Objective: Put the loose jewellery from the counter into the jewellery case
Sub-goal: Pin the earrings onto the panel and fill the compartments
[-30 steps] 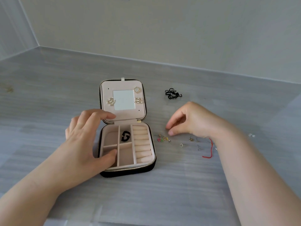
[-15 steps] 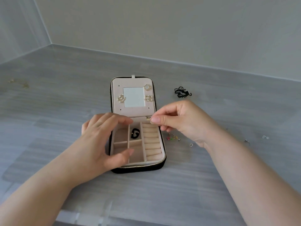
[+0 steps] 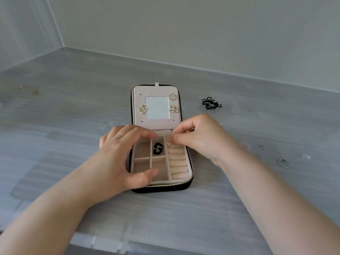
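Soft, even, fairly bright daylight. Faint shadows lie on the counter beneath the left hand gripping the jewellery case. Beyond the fingers the mirror washes out pale. The tiny piece pinched in the right hand blurs; edge lines bow.

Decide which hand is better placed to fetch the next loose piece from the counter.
Right hand: ring and black cord lie on its side of the case; the left hand holds the case.
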`<state>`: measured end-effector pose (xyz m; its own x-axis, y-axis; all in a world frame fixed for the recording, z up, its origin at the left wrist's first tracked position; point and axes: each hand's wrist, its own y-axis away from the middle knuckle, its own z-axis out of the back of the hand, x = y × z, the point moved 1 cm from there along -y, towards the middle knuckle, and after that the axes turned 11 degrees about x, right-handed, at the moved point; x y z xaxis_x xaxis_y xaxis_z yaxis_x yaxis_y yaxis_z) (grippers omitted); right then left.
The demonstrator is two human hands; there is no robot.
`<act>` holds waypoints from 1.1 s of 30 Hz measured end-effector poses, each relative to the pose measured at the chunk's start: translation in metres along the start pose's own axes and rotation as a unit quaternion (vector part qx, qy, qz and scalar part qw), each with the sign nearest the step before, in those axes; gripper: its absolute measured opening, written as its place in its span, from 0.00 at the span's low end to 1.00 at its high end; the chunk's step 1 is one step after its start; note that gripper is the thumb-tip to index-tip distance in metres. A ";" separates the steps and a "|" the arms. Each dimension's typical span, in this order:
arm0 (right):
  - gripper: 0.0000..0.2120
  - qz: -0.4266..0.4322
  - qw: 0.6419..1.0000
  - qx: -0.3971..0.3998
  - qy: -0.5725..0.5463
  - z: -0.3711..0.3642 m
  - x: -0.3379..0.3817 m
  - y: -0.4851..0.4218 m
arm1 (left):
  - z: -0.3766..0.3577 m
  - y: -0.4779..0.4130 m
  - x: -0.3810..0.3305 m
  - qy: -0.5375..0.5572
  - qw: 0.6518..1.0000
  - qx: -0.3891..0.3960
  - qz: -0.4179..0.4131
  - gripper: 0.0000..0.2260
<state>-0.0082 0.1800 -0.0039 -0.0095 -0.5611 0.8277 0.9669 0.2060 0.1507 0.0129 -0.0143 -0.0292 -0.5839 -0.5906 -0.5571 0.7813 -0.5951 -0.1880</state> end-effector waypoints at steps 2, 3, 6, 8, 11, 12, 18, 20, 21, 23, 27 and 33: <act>0.04 0.018 1.000 -0.014 0.003 -0.001 0.000 0.000 | 0.000 0.000 0.000 -0.008 1.000 0.001 -0.006 0.26; 0.04 0.025 0.999 -0.018 0.006 -0.001 0.000 0.000 | 0.000 0.000 0.001 -0.012 1.000 0.002 -0.009 0.26; 0.04 0.040 0.998 -0.030 0.034 -0.002 0.003 0.005 | -0.001 0.000 0.004 -0.036 0.999 0.007 -0.030 0.25; 0.04 0.058 0.995 -0.044 0.072 -0.004 0.007 0.009 | -0.002 -0.001 0.006 -0.057 0.997 0.009 -0.045 0.25; 0.07 0.076 0.993 -0.071 0.057 0.010 0.014 0.020 | -0.004 -0.003 0.009 -0.083 0.995 0.005 -0.059 0.23; 0.09 0.073 0.993 -0.082 0.030 0.024 0.016 0.026 | -0.004 -0.004 0.010 -0.088 0.994 0.005 -0.059 0.24; 0.14 0.098 0.959 -0.236 -0.121 0.129 0.022 0.085 | -0.005 -0.011 0.013 -0.152 0.986 0.019 -0.065 0.23; 0.15 0.088 0.963 -0.235 -0.102 0.134 0.012 0.094 | -0.004 -0.011 0.013 -0.156 0.986 0.029 -0.056 0.22; 0.14 0.071 0.970 -0.219 -0.079 0.130 0.004 0.096 | -0.004 -0.010 0.013 -0.153 0.986 0.032 -0.051 0.22; 0.12 0.033 0.985 -0.169 -0.021 0.117 -0.013 0.094 | -0.003 -0.010 0.012 -0.149 0.987 0.037 -0.041 0.21; 0.03 0.010 0.997 -0.053 0.059 0.078 -0.034 0.075 | -0.001 -0.010 0.011 -0.176 0.982 0.069 -0.027 0.23; 0.06 0.030 0.975 0.020 0.217 0.044 -0.016 0.031 | 0.006 -0.020 -0.004 -0.145 0.984 0.099 -0.008 0.21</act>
<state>0.0107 0.2305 0.0109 0.1642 -0.8323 0.5294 0.9514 0.2753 0.1378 -0.0017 -0.0035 -0.0179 -0.6571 -0.6936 -0.2952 0.7296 -0.6836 -0.0181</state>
